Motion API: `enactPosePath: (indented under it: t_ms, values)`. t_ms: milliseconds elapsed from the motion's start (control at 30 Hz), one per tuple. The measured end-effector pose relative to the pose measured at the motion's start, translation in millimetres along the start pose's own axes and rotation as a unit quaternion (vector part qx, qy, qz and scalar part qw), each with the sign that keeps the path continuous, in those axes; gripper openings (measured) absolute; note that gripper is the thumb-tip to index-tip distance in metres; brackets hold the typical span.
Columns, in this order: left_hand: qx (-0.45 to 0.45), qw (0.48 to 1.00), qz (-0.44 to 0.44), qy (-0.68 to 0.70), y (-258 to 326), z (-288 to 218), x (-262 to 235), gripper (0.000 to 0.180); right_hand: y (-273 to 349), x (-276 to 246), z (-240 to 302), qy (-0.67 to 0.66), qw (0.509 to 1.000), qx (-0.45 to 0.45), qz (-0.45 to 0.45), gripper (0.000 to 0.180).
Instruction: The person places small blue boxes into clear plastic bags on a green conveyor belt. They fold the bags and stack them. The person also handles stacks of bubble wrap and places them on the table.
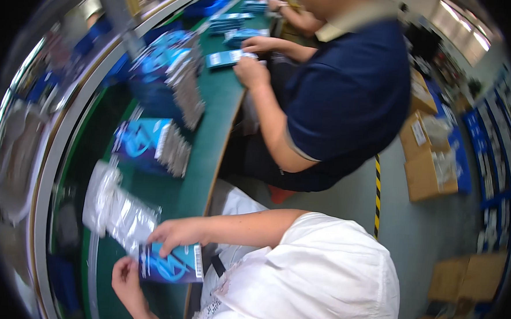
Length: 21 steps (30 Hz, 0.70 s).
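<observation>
Hands holding one blue packet over the green worktop.
Left hand and right hand fingers are gripping it; clear bags are waiting just beyond, blue stacks farther off.

Both hands on a blue flat box at 7 o'clock, left hand gripping its lower edge, right hand on top w/ clear plastic bags just beside, co-worker at 12.
</observation>
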<state>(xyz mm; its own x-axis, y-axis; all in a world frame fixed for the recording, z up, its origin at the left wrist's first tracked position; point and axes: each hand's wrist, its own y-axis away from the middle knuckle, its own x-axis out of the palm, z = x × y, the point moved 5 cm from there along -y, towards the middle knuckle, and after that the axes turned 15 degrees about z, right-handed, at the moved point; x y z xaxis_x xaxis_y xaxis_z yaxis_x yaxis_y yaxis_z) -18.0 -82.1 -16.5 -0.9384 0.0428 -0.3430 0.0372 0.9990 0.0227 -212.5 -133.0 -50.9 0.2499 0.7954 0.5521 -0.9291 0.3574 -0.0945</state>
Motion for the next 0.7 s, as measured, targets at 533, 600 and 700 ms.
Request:
enactPosePath:
  t_ms: [533,600,700]
  values:
    - [0.034,0.964,-0.120,0.235,36.9,-14.9,43.2,0.040,18.1,35.3,11.1,0.237,0.940,-0.068,-0.237,0.017]
    - [0.109,0.944,-0.111,0.291,32.5,-17.5,48.3,0.033,15.0,33.6,0.7,0.253,0.945,-0.036,-0.205,0.016]
    - [0.108,0.909,-0.060,0.399,33.2,-19.4,59.9,0.035,4.8,31.5,-2.4,0.256,0.944,-0.050,-0.203,0.014]
